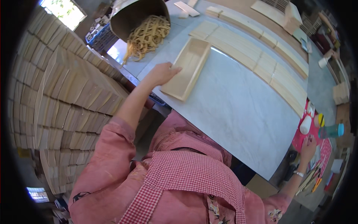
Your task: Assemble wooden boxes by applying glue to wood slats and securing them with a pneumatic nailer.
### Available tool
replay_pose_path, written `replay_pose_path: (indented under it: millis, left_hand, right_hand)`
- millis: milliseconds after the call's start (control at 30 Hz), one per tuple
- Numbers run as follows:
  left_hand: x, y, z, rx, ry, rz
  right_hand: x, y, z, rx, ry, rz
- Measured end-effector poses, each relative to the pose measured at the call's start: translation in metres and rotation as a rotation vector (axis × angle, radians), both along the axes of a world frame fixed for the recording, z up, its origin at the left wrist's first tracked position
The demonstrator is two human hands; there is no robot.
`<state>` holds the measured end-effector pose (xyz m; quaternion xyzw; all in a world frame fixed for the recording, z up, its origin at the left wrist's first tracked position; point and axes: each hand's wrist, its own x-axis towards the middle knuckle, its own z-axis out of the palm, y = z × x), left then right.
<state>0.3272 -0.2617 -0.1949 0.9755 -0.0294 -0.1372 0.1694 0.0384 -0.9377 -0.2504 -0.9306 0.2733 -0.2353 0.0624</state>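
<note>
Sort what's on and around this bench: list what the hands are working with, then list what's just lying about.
In hand:
- left hand on the shallow wooden tray
- right hand by the white bottle on the red mat

Lying about:
- rows of wooden slats
- bucket spilling pale strips
- stacked boards
- teal cup

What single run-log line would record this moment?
left hand: resting on shallow rectangular pale wooden tray | right hand: by white plastic bottle on red mat | surface: grey table
</note>
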Motion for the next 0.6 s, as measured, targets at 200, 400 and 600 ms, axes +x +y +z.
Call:
replay_pose_path:
  millis: [200, 400, 600]
  left_hand:
    - [-0.083, -0.002, -0.024, -0.045, -0.609, -0.174]
    - [-0.101, 0.006, -0.051, 0.114, -0.636, -0.348]
    - [-0.082, -0.017, -0.044, 0.144, -0.635, -0.338]
  right_hand:
    - [0.019, 0.128, 0.015, 0.183, -0.033, 0.126]
    - [0.07, 0.299, -0.019, 0.499, -0.062, 0.647]
    - [0.069, 0.362, -0.035, 0.618, -0.087, 0.841]
